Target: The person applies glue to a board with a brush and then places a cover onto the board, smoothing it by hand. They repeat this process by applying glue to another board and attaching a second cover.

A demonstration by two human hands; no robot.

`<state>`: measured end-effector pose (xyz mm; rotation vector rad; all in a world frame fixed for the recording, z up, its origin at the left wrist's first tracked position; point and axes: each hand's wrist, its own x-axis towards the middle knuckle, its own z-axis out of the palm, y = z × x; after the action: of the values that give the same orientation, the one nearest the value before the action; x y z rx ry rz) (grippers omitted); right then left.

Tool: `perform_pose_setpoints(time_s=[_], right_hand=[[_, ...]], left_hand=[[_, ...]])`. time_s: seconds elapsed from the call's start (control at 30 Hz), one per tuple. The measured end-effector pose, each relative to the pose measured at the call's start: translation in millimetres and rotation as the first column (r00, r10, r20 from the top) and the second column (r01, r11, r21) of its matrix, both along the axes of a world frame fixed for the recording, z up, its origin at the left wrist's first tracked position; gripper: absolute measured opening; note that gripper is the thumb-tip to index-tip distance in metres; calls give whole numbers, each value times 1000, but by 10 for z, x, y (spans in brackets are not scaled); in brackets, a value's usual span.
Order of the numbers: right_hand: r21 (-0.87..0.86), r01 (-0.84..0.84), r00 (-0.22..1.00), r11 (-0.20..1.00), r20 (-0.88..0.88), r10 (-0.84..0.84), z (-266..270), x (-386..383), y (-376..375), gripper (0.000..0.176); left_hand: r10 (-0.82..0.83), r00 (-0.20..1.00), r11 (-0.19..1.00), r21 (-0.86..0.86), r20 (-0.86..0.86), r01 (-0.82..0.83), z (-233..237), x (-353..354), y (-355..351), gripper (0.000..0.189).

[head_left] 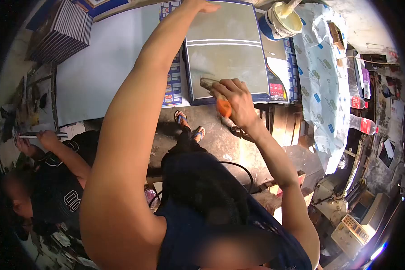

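A large grey-brown board [229, 63] with dark blue edges and two white stripes lies on the worktable in front of me. My left hand [206, 6] reaches to its far left part, fingers stretched out; the view's top edge partly cuts it off. Over the near part of the board, my right hand [235, 100] is closed around a tool with an orange handle [224, 108]. The flat, greyish tip [206, 83] of this tool is at the board's surface; its exact kind I cannot make out.
Beyond the board's right corner stands a bucket [267, 27] of cream-coloured paste with a handle sticking out. White printed wrapping [317, 85] covers a surface at right, with plastic bottles [362, 124] beyond. Stacked dark panels [65, 31] stand far left. Another person [54, 193] sits at left holding something flat.
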<state>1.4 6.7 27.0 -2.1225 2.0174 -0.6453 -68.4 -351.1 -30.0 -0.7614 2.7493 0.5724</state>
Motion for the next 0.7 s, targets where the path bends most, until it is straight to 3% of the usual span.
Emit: perform_pose_setpoints(time_s=[0.1,0.13,0.23,0.3,0.37,0.47,0.5,0.57,0.63,0.7], right_hand=[[112,-129,988,985,-67,137,-277,254,197,33],[269,-155,988,951,55,146,1,321,211,35],[140,-96,995,985,41,91,158,118,-88,33],[-152,-33,999,988,-21,30,-48,-264,-613,29],[-269,60,997,961,-24,-69,-277,-506,-1110,27],[-110,-33,998,993,51,38,-787,-560,-1344,28],[-135,-88,996,987,-8,87,-889,-439,-1207,28],[-50,-77,989,996,124,83,-594,-129,-763,28],[19,-209,952,978,232,199,-469,66,-266,28],[95,-153,976,984,171,135,-292,271,197,28]], left_hand=[[-12,1000,1000,-9,3,12,-20,-29,-46,77],[-9,1000,1000,-6,-2,9,-7,-14,-55,77],[-17,1000,1000,6,-5,17,-31,0,-29,76],[-19,1000,1000,6,-5,19,-55,-28,-33,75],[-22,1000,1000,-2,-2,22,-66,-54,-63,75],[-28,1000,1000,-4,-4,28,-60,-49,-44,74],[-28,1000,1000,3,-5,28,-103,-39,-20,74],[-29,1000,1000,5,-12,29,-111,-14,10,73],[-26,999,1000,10,-24,26,-129,-12,18,73],[-24,999,1000,9,-27,25,-139,-5,29,73]])
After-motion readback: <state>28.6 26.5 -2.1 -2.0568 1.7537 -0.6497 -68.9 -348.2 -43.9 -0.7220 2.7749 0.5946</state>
